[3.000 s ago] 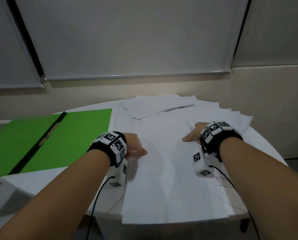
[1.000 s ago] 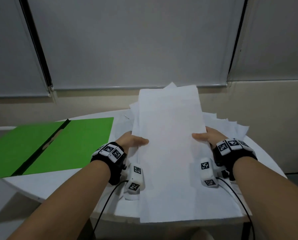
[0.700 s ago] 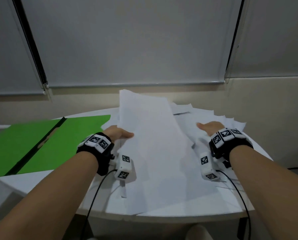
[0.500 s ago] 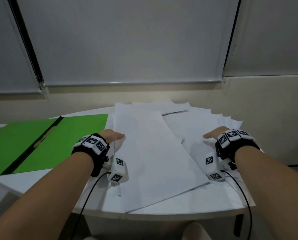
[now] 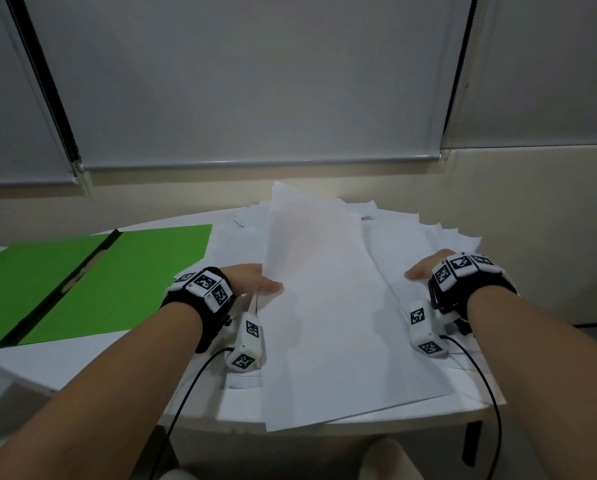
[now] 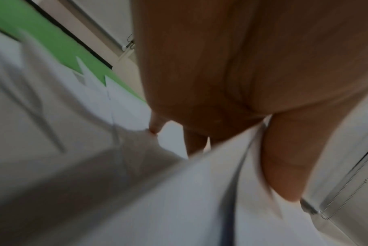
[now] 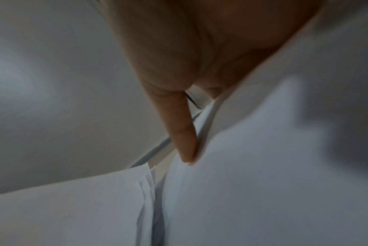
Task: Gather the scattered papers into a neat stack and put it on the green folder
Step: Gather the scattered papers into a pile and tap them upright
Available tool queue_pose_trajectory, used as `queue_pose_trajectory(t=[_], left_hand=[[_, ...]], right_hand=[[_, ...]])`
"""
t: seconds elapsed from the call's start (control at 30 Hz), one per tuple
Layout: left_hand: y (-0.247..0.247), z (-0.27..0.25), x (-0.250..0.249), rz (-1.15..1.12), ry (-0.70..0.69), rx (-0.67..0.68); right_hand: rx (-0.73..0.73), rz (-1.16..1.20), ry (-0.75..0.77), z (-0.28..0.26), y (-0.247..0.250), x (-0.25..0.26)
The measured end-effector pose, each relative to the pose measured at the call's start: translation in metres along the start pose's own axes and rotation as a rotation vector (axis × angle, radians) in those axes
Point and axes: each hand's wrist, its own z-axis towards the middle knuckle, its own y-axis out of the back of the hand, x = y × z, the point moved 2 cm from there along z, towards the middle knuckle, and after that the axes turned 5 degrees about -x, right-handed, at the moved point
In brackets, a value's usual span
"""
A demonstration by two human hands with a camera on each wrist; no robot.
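Gathering is the step we judge to be in hand: our left hand (image 5: 252,282) pinches the left long edge of a bundle of white sheets (image 5: 324,306), thumb on top and fingers tucked beneath, as the left wrist view shows. The bundle's far end rises off the tabletop (image 5: 82,362) while its near end lies flat and overhangs the near edge. Its long axis runs from us toward the far edge, leaning a little to the left at the top.

Our right hand (image 5: 428,268) sits well apart from that bundle, on the loose papers (image 5: 411,237) fanned toward the right edge. In the right wrist view the thumb lies on top of a sheet edge and the fingers seem to go under it; we take it as a light hold, though blur keeps us from being sure how many sheets it has.

The green folder (image 5: 110,282) lies open and flat along the left edge of the tabletop, just beside our left hand, its spine running from the near left toward the far edge. So the folder lies to the left of everything we hold, and the left hand is much the nearer. Sheets are not yet squared; we judge the right-hand papers must first come leftward onto the bundle.
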Motion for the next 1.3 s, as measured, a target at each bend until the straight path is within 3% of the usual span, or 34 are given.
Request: queue_pose_trajectory(t=[0.2,0.3,0.47,0.63,0.7,0.77,0.83,1.0,1.13,1.3], left_hand=[[0.017,0.001,0.003,-0.136,0.02,-0.289],[0.01,-0.004,0.003,-0.073,0.04,-0.203],[-0.005,-0.01,0.003,-0.28,-0.016,0.046],[0.001,-0.017,-0.009,-0.246,-0.017,-0.175],[0.007,-0.017,-0.007,-0.157,0.015,-0.256],[0.008,-0.018,-0.001,-0.149,0.066,-0.22],[0.003,-0.02,0.004,-0.215,0.098,-0.101],[-0.008,-0.017,0.005,-0.293,0.062,0.04],[-0.005,-0.025,0.006,-0.425,0.035,0.008],[0.027,-0.033,0.013,-0.602,-0.023,-0.248]], right_hand=[[0.016,0.037,-0.018,0.003,-0.004,-0.005],[0.016,0.166,-0.068,0.009,-0.002,0.003],[0.137,0.309,-0.115,0.014,-0.009,0.011],[0.002,0.184,-0.115,0.005,-0.003,0.012],[0.03,0.244,-0.131,0.006,0.0,0.01],[0.069,0.291,-0.136,0.006,0.001,0.013],[0.1,0.291,-0.126,0.008,-0.002,0.016],[0.159,0.39,-0.037,0.019,-0.02,0.02],[0.17,0.414,-0.022,0.046,-0.037,0.01],[0.131,0.496,-0.059,0.049,-0.028,0.001]])
